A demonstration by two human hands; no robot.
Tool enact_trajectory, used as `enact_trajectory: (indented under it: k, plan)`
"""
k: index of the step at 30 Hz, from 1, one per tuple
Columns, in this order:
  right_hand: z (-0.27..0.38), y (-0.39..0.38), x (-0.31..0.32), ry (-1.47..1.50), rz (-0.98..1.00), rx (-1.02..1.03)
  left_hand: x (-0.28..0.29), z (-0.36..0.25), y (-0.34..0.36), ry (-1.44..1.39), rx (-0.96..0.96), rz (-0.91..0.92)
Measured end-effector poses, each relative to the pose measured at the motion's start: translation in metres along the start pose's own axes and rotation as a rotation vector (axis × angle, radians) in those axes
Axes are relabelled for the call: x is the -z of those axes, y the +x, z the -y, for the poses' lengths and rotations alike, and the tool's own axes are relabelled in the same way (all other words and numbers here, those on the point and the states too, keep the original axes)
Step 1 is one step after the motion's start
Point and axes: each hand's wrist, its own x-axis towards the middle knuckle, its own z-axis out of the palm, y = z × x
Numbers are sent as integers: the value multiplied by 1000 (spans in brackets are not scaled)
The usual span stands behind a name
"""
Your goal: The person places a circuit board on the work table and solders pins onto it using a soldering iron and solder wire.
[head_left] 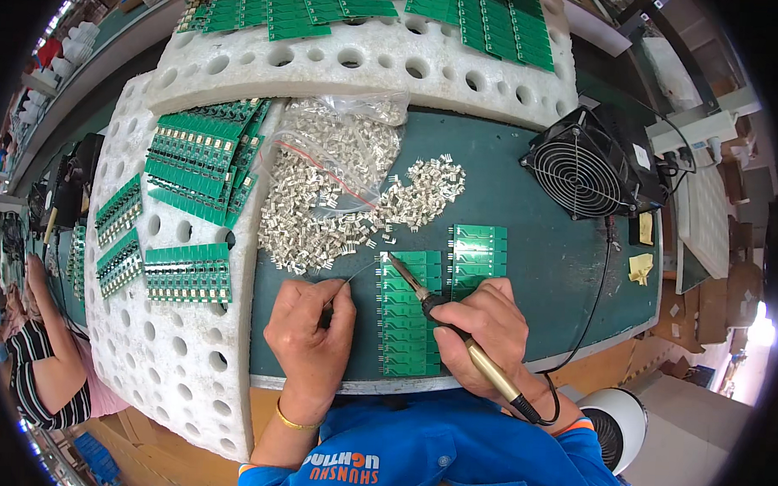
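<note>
Over the nearer green panel (406, 329), your right hand (487, 328) clasps the soldering iron (493, 372), tip by the top-left corner, while your left hand (311, 330) pinches thin wire (361, 270).

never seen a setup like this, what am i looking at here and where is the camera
There is no robot: these are a person's own bare hands. The single picture comes from a wide fisheye camera on their head, looking down, so straight edges bend near the rim.

The right hand holds a soldering iron, its tip over a green board. The left hand pinches a thin wire leading toward that tip.

On the table are a second board, a pile of small white parts and a black fan. More boards sit on white foam.
</note>
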Motion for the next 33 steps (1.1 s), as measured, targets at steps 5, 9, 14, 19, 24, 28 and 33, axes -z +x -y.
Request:
enact_trajectory:
  k: [5, 9, 14, 19, 24, 28, 33]
  plan:
    - [-1, 1, -1, -9, 3, 16, 1, -1, 0, 15, 9, 13]
    - [-1, 2, -2, -4, -4, 12, -1, 0, -1, 11, 11, 16]
    - [-1, 2, -2, 4, 1, 14, 1, 0, -2, 8, 15, 8]
    - [-2, 2, -3, 2, -3, 8, 0, -1, -1, 15, 0, 18]
    - [-3, 2, -2, -3, 8, 5, -2, 0, -1, 23, -3, 14]
    - [-2, 3, -2, -2, 3, 3, -1, -2, 0, 30, -3, 15]
    - [-1, 3, -2, -5, 5, 8, 0, -2, -1, 30, 3, 16]
